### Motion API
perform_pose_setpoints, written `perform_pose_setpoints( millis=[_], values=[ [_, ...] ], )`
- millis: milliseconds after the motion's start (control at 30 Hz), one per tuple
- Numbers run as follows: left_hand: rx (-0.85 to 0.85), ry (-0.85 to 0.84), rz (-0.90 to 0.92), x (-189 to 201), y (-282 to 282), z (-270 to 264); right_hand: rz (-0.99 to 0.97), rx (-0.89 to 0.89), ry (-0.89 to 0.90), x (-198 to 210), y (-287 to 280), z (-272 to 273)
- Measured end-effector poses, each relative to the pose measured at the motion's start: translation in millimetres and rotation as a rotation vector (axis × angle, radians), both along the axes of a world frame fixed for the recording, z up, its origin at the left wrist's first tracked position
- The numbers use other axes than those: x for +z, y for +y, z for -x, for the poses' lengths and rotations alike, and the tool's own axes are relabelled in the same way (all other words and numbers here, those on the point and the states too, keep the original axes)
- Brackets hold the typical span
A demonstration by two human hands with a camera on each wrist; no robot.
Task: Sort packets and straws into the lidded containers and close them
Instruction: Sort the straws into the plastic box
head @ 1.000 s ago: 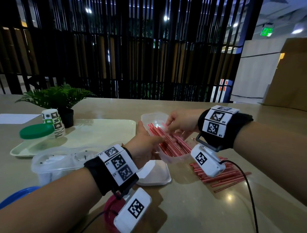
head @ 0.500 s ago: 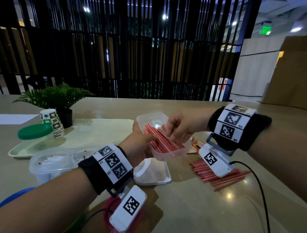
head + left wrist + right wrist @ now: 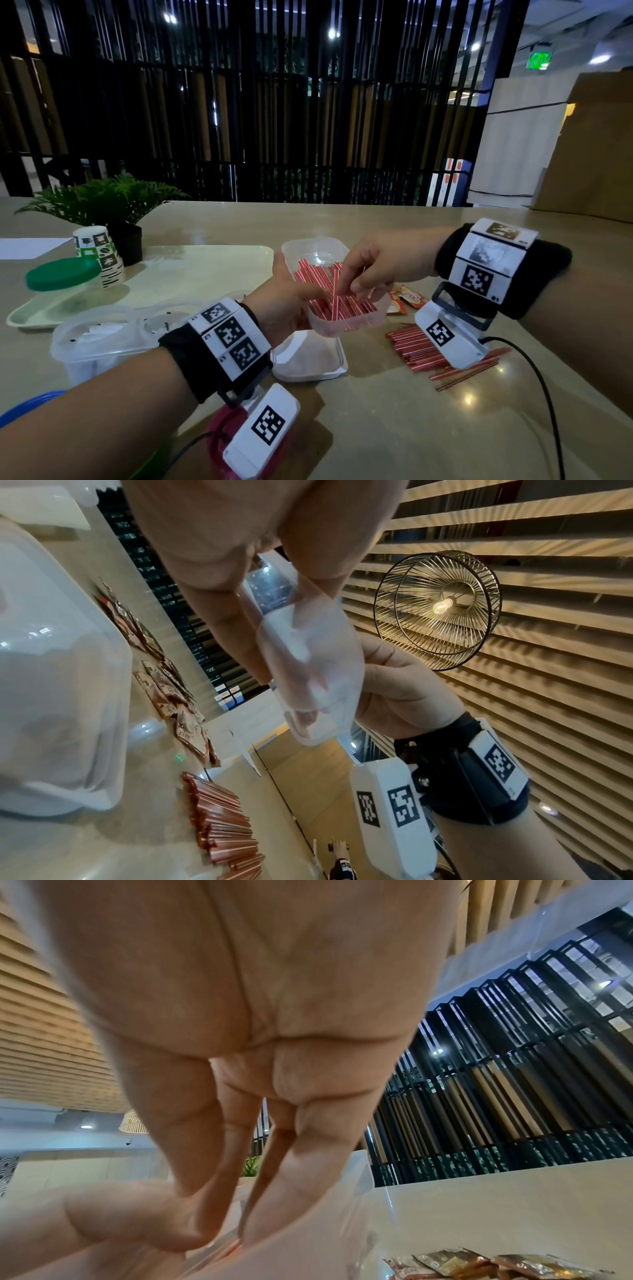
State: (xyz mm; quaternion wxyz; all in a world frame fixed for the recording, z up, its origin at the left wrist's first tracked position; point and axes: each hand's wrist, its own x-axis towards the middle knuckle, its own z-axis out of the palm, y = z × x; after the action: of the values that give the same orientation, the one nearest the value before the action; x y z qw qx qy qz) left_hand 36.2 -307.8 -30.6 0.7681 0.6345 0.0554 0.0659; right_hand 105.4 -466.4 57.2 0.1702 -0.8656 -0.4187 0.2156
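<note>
Straw (image 3: 335,293) near-upright, crosswise over boxed straws (image 3: 346,303)

Reaching in from the lower left, forearm angling up toward the middle, banded at the wrist: left hand (image 3: 281,301) cupping and gripping the clear container (image 3: 337,298), thumb lying along its near rim, fingers (image 3: 219,631) wrapping underneath and showing through the plastic in the left wrist view. Holding it lifted off the counter (image 3: 376,428). Coming in from the right, forearm nearly level, wrist also banded: right hand (image 3: 380,265) hovering over the container's open top, palm turned down, fingers (image 3: 192,1150) pointing downward and pinching a single straw (image 3: 335,291) against the thumb. Both hands meeting close together at centre.
</note>
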Motion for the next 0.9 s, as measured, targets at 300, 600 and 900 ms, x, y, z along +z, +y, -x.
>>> perform_pose_setpoints(
  millis=[300, 600, 900],
  values=[
    [0.017, 0.005, -0.070, -2, -5, -4, 0.162, 0.085, -0.190, -8, 7, 9],
    [0.017, 0.014, -0.065, 1, 8, -1, -0.176, -0.073, -0.179, 14, -19, -1],
    [0.038, 0.005, -0.063, 6, 13, 5, 0.329, -0.352, -0.134, -38, -64, -39]
  ],
)
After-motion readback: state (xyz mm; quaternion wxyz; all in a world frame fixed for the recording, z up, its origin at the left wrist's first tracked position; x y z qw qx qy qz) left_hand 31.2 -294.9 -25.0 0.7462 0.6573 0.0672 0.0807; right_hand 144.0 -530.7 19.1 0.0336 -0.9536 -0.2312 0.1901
